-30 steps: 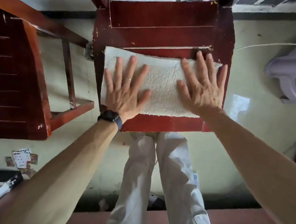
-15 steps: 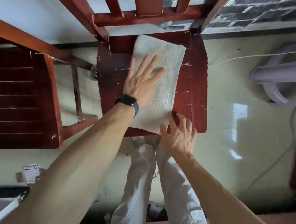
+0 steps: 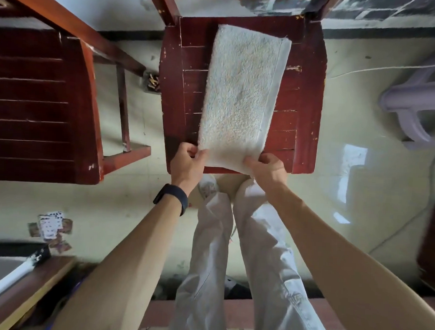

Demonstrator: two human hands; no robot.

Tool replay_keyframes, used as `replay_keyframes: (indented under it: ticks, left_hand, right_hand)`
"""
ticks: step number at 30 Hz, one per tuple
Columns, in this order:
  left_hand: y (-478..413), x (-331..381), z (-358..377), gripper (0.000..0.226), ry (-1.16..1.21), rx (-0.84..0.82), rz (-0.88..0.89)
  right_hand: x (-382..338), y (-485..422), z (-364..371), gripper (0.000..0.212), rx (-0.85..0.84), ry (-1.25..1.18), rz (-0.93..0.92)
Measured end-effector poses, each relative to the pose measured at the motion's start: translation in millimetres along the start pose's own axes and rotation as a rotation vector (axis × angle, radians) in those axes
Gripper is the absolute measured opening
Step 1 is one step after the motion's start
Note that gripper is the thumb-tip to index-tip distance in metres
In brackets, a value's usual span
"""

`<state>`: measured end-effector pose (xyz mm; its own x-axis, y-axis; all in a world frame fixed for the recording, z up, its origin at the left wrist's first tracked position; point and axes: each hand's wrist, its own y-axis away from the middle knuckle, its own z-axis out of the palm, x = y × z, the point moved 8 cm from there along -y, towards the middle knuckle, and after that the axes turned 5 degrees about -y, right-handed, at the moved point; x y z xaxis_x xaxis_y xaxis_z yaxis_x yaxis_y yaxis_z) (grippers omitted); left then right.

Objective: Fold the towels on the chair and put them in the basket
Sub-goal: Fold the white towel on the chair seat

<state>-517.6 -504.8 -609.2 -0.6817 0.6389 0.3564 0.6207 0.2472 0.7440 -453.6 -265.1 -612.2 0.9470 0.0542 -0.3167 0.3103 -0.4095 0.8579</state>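
Left hand (image 3: 187, 160), right hand (image 3: 269, 166) pinch near corners of folded terry towel (image 3: 240, 95) on chair (image 3: 308, 94) (soft, light, floppy; corner grip best).

- towel (image 3: 240, 98): off-white, nubbly pile (plain pale hem band)
- chair (image 3: 305, 98): dark red, chipped paint
- trousers (image 3: 269, 256): pale grey
- wristband (image 3: 172, 197): black
- floor (image 3: 361, 197): glossy cream

Black wristband (image 3: 171, 197), pale grey trousers (image 3: 243, 279)

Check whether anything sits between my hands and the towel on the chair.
Nothing visible does: the left hand and the right hand each pinch a near corner of the towel at the front edge of the chair.
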Motion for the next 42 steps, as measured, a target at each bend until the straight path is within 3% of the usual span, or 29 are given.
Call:
replay_keyframes:
  ticks: [8,10,13,18,22,26,29,32,34,36,39,42]
  left_hand:
    - [27,-11,-11,0.027,0.181,-0.147,0.005]
    - [40,-10,-13,0.014,0.166,-0.155,0.052]
    - [61,-19,-6,0.019,0.063,-0.248,0.076]
    - [87,-38,5,0.037,0.117,-0.488,-0.099]
    - [90,-24,-10,0.046,-0.043,-0.579,0.103]
    - [74,20,-32,0.027,-0.319,-0.421,0.428]
    - [51,51,-43,0.039,-0.304,-0.309,0.514]
    - [25,75,-43,0.046,-0.207,-0.278,0.487]
    - [10,89,-39,0.043,-0.143,-0.258,0.458]
    - [-7,101,-34,0.040,-0.115,-0.197,0.417]
    - [-28,113,-24,0.043,-0.111,-0.112,0.356]
    - [-46,116,-16,0.041,-0.123,-0.043,0.290]
  right_hand:
    - [9,17,-19,0.032,-0.033,-0.220,-0.004]
    - [13,30,-26,0.034,-0.023,-0.206,-0.020]
    - [29,49,-32,0.035,-0.020,-0.210,-0.024]
    - [49,73,-36,0.025,-0.123,-0.103,-0.027]
    - [41,79,-45,0.026,-0.165,-0.176,-0.043]
    - [17,73,-50,0.026,-0.325,-0.216,-0.057]
    - [-12,67,-52,0.032,-0.467,-0.231,-0.130]
    - [-55,47,-62,0.037,-0.252,0.146,-0.438]
    - [-83,38,-64,0.037,-0.100,0.190,-0.566]
    - [-96,23,-59,0.029,-0.047,0.137,-0.580]
    - [-99,-3,-48,0.045,-0.011,0.080,-0.466]
    - [-107,-22,-40,0.045,0.070,0.056,-0.424]
